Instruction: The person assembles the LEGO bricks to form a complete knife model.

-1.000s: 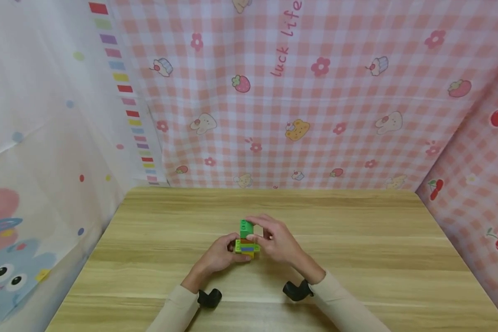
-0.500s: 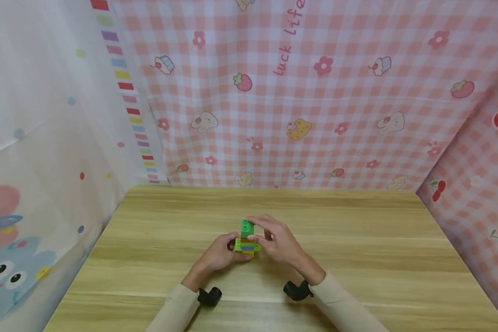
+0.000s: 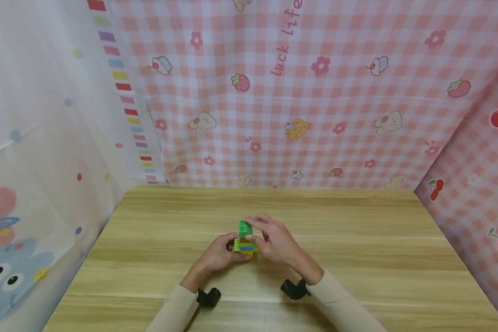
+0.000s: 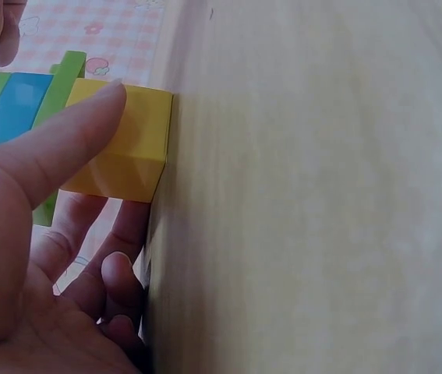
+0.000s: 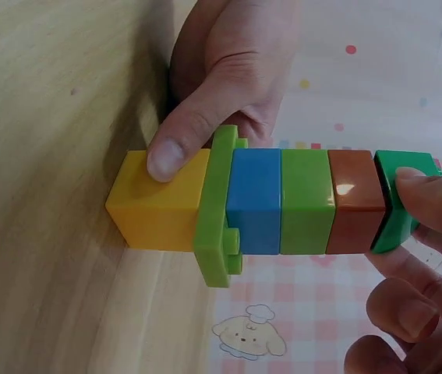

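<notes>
A tower of toy building bricks stands upright on the wooden table. In the right wrist view its yellow block (image 5: 166,214) is at the bottom, under a wider light green plate (image 5: 214,210). Above come a blue brick (image 5: 254,206), a light green brick (image 5: 308,214) and a brown brick (image 5: 357,226). A dark green brick (image 3: 245,229) with slanted sides tops it, right against the brown one. My left hand (image 3: 219,253) grips the yellow block, thumb (image 4: 88,117) across its near face. My right hand (image 3: 277,242) pinches the dark green brick between thumb and fingers.
The wooden table (image 3: 348,258) extends around both hands. A pink checked cloth (image 3: 265,106) hangs behind it, with further printed cloths at the left and right. Each wrist carries a black mount (image 3: 209,298) that juts inward over the table.
The head view shifts very slightly. Both hands keep their holds, and the tower stands in the same place.
</notes>
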`<action>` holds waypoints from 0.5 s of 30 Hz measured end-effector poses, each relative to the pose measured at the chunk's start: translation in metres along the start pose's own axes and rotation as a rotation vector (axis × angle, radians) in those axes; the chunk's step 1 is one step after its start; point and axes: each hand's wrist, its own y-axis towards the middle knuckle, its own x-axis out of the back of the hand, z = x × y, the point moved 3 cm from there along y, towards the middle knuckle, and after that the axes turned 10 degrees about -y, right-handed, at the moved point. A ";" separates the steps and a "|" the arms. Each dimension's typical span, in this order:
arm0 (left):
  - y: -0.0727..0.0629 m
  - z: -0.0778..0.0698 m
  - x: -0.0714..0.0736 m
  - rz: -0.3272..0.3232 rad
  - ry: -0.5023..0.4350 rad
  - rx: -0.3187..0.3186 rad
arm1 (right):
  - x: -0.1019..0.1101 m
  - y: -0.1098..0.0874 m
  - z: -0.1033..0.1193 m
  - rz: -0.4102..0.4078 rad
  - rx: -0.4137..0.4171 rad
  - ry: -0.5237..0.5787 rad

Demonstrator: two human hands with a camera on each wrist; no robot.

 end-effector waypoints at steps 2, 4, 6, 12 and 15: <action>0.000 -0.001 -0.001 -0.002 0.002 0.003 | 0.000 -0.001 0.000 -0.012 0.011 0.001; 0.000 -0.002 -0.001 -0.001 0.004 0.001 | -0.001 -0.002 -0.001 -0.031 0.019 0.011; 0.001 -0.003 -0.002 0.001 0.003 -0.003 | -0.003 -0.004 -0.003 -0.054 0.029 0.020; 0.000 -0.002 -0.002 0.005 0.000 -0.001 | -0.009 -0.007 -0.008 -0.091 0.060 0.029; -0.001 0.000 -0.001 0.004 -0.003 0.002 | -0.010 -0.007 -0.007 -0.084 0.046 0.014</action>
